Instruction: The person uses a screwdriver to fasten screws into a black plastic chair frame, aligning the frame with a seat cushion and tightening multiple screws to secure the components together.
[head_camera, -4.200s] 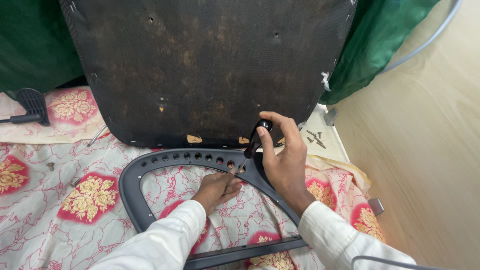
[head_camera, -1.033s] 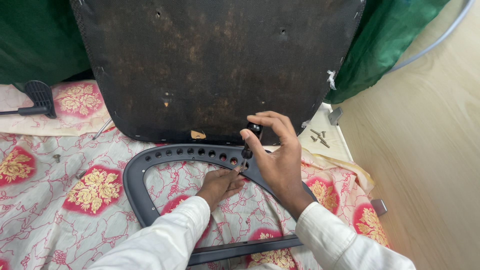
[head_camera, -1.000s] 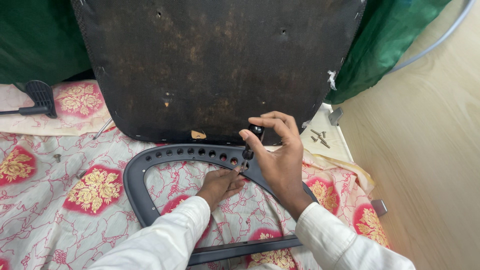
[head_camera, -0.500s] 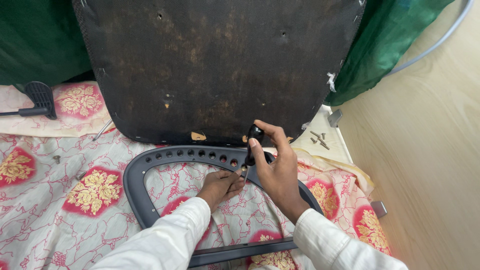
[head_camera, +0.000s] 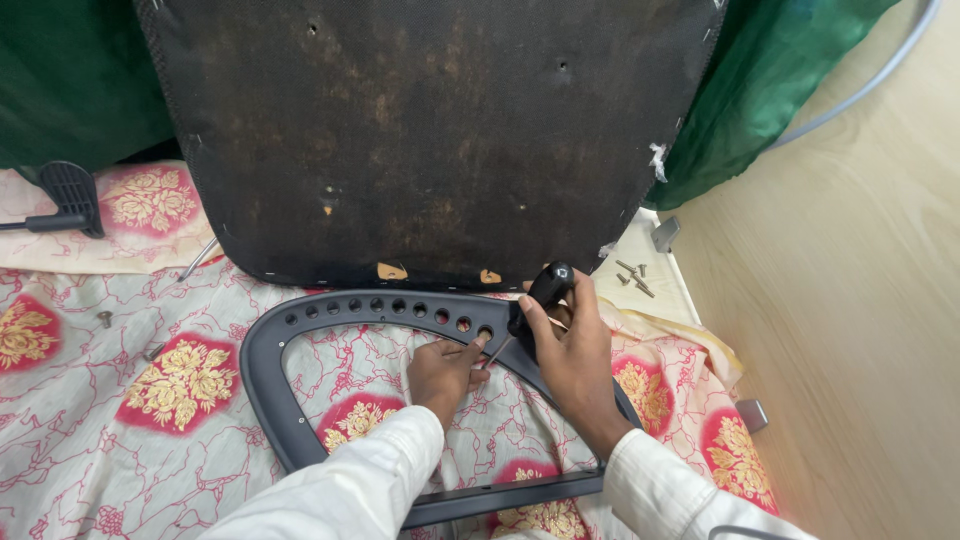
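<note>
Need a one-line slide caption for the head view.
Right hand drives screwdriver into grey frame; left hand steadies.

we see bright, even, diffuse light, source not visible. soft faint shadows under hands. no glare. dark seat panel (head_camera: 420, 140) underexposed, detail muddy. focus sharp throughout; slight wide-angle bending at edges.

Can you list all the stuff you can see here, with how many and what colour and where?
seat board: one, dark brown, standing at the top
frame: one, grey plastic with holes, on the cloth
screwdriver: one, black handle, in the right hand
floral cloth: one, cream and red, under the frame
green fabric: one, top right
loose screws: a few, silver, right of the board
wooden floor: tan, right side
left hand: at the frame's holes
right hand: gripping the screwdriver
</note>
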